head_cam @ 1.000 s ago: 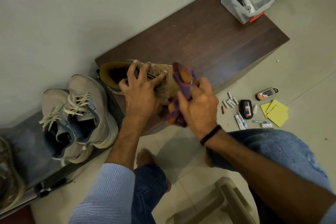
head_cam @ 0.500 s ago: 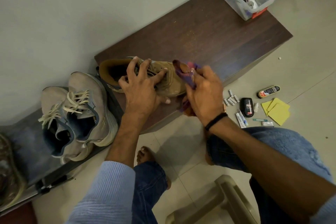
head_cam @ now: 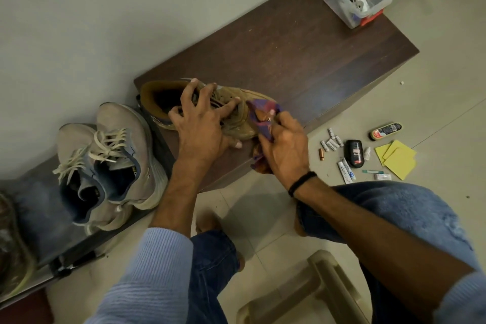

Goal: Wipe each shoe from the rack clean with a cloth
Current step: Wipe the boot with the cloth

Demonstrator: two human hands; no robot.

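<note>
The purple-and-orange checked cloth [head_cam: 263, 113] has shifted only slightly over the toe of the tan lace-up shoe [head_cam: 240, 125], which stays at the left end of the dark wooden tabletop [head_cam: 302, 60], near its front edge. This shoe looks mid-wipe; whether the pair of grey laced sneakers [head_cam: 105, 166] beside it is done, I cannot tell. The left hand [head_cam: 200, 134] spreads its fingers [head_cam: 207, 92] across the laces, gripping the shoe, while the right hand [head_cam: 284, 147] curls round the bunched cloth, pressing it to the toe.

Dim, soft indoor light, perhaps from overhead; faint shadow on the floor [head_cam: 263, 218]; wide-angle bending, edges slightly blurred.
</note>
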